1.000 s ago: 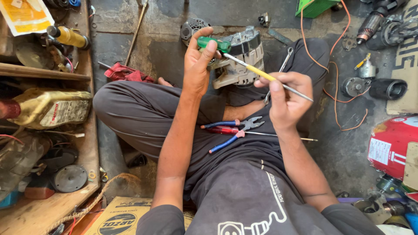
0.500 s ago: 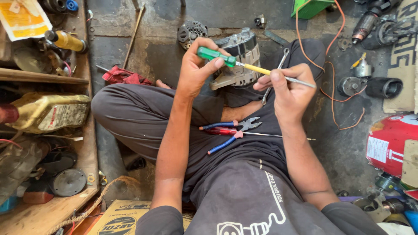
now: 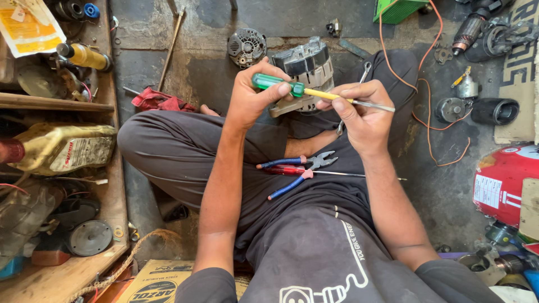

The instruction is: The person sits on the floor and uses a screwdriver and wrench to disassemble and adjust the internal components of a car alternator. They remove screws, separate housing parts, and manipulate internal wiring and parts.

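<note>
both hands on a green-handled screwdriver above the lap

left hand (image 3: 250, 98) closed around the green handle of the screwdriver (image 3: 303, 91), thumb on top. right hand (image 3: 359, 115) pinches the yellow-and-metal shaft further along, fingers curled, tip sticking out to the right past the fingers. tool held roughly level, slightly tilted down to the right, just in front of a grey alternator (image 3: 306, 64) sitting on the floor between the knees. person sits cross-legged in dark trousers. on the lap: blue-handled pliers (image 3: 300, 168) lying across a red-handled screwdriver (image 3: 325, 173), touching. a spanner (image 3: 353, 92) partly hidden behind the right hand. red rag (image 3: 157, 101) by the left knee, second round alternator part (image 3: 246, 47) further up the floor, orange wire (image 3: 426, 106) looping at right. wooden shelf (image 3: 62, 104) at left with a yellowish oil jug (image 3: 62, 148)
</note>
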